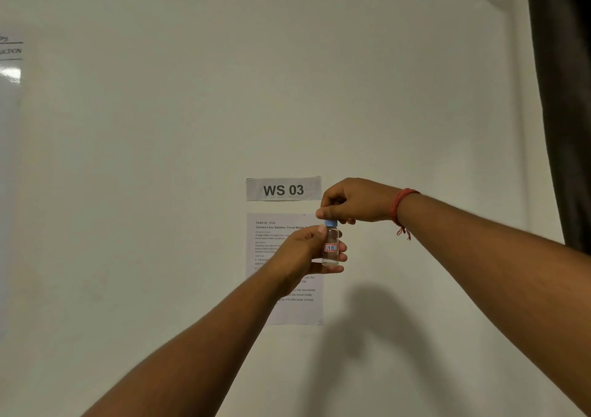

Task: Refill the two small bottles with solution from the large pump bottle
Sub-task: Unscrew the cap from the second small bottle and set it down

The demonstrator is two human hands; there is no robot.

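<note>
A small clear glass bottle [331, 250] with a label reading "7B" is held upright in the air in front of a wall. My left hand [302, 253] grips its body from the left, fingers wrapped round behind it. Clear liquid shows in the bottle's lower part. My right hand [351, 202] comes from above and pinches the blue cap [331, 223] that sits on the bottle's neck. The second small bottle and the large pump bottle are out of view.
A white wall fills the view. A "WS 03" sign [283, 189] and a printed task sheet [287, 304] hang on it behind the hands. A dark curtain [566, 97] runs down the right edge. No table shows.
</note>
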